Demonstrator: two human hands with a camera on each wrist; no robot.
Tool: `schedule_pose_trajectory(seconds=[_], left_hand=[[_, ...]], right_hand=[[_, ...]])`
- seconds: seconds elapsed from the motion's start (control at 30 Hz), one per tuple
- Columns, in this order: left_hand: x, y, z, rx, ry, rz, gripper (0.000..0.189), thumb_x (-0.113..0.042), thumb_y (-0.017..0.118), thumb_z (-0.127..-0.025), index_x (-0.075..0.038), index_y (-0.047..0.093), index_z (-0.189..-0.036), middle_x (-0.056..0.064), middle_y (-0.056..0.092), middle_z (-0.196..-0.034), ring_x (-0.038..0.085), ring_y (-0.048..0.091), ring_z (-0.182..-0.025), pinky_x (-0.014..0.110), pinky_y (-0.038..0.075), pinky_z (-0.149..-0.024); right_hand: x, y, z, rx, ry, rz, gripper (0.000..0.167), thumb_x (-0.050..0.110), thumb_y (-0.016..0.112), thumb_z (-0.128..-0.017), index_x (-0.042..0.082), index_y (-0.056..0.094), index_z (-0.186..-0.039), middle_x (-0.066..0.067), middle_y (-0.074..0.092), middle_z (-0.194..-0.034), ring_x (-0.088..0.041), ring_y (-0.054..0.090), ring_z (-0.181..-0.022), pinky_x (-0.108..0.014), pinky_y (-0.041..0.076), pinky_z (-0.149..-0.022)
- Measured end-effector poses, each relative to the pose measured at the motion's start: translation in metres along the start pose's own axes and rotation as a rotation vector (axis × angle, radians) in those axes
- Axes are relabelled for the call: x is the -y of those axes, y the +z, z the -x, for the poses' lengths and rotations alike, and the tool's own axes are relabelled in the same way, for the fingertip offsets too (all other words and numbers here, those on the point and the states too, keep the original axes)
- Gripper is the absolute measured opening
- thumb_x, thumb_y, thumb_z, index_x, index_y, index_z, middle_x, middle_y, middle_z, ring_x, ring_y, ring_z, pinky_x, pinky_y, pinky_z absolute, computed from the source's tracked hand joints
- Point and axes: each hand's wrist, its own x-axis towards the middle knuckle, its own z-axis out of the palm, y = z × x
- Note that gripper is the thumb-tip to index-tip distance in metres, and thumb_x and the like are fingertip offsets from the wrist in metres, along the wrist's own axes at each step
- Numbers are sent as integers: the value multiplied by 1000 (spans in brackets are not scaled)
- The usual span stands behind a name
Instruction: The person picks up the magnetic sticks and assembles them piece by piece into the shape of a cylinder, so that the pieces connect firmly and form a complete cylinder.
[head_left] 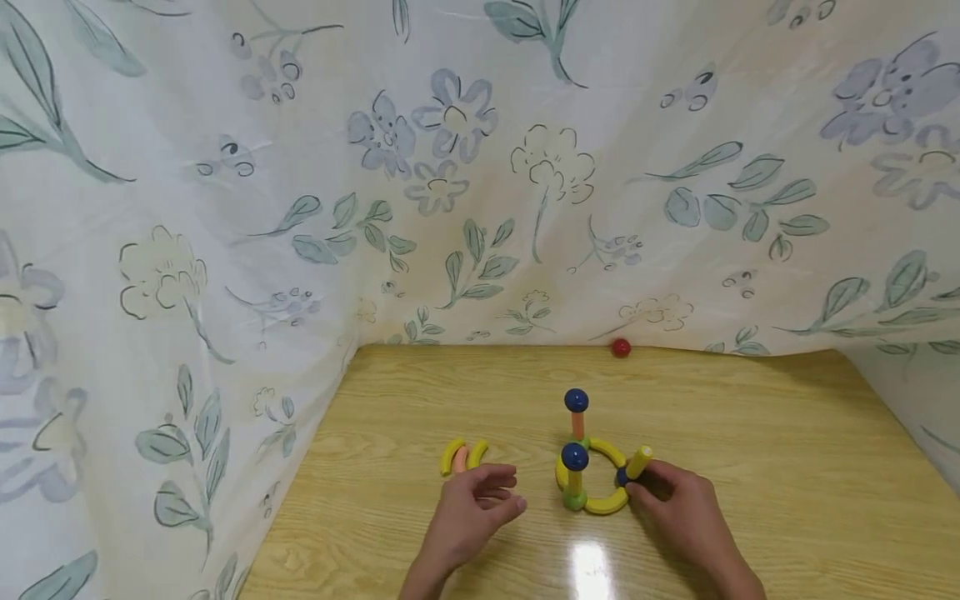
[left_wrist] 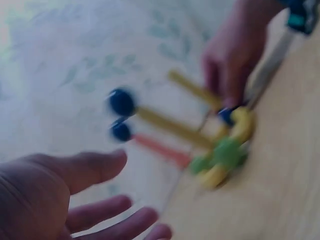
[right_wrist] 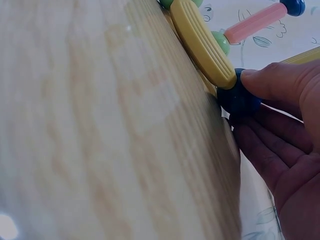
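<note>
On the table lies a ring of yellow curved pieces [head_left: 606, 505] joined by balls. A green ball [head_left: 574, 501] at its front left carries a yellow stick [head_left: 574, 482] topped by a blue ball [head_left: 575, 456]. Behind it, a pink stick [head_left: 577, 424] stands with another blue ball [head_left: 576, 399] on top. My right hand [head_left: 686, 510] pinches the ring's right-hand blue ball [right_wrist: 239, 100] between thumb and fingers; a tilted yellow stick [head_left: 640, 462] rises from that ball. To the ring's left, my left hand [head_left: 471, 515] holds nothing, fingers loosely bent and thumb apart.
Two loose yellow curved pieces [head_left: 452, 457] and a pink piece [head_left: 461, 460] lie just beyond my left hand. A red ball [head_left: 621, 347] sits at the table's back edge, against a floral cloth [head_left: 465, 275] hanging behind and at the sides.
</note>
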Motion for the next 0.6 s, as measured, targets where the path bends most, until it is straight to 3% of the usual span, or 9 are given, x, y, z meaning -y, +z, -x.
schedule_pose_trajectory(seconds=[0.13, 0.33, 0.47, 0.6], left_hand=[[0, -47, 6, 76, -37, 51, 54, -26, 82, -101, 0, 66, -146, 22, 71, -141, 29, 73, -124, 31, 62, -97], [2, -113, 10, 112, -113, 25, 61, -30, 76, -106, 0, 57, -156, 25, 64, -152, 37, 67, -136, 41, 60, -106], [2, -143, 8, 127, -149, 45, 64, -29, 73, -107, 1, 51, -159, 28, 57, -159, 42, 61, -143, 46, 56, -113], [3, -160, 3, 138, -162, 93, 69, -28, 71, -108, 6, 45, -162, 31, 49, -164, 45, 56, -148, 48, 53, -117]], right_hand=[[-1, 0, 0, 0, 7, -1, 31, 22, 89, -94, 10, 82, -122, -16, 80, -128, -43, 72, -126, -64, 56, -105], [-2, -1, 0, 4, 14, -6, 34, 23, 89, -94, 9, 81, -124, -18, 79, -129, -44, 71, -127, -65, 56, -105], [-2, -1, -1, 7, 17, -9, 35, 24, 89, -94, 9, 81, -124, -17, 79, -129, -43, 72, -127, -63, 57, -104], [-1, -1, -1, 10, 18, -13, 36, 24, 89, -94, 8, 81, -125, -18, 79, -129, -43, 72, -127, -63, 57, -104]])
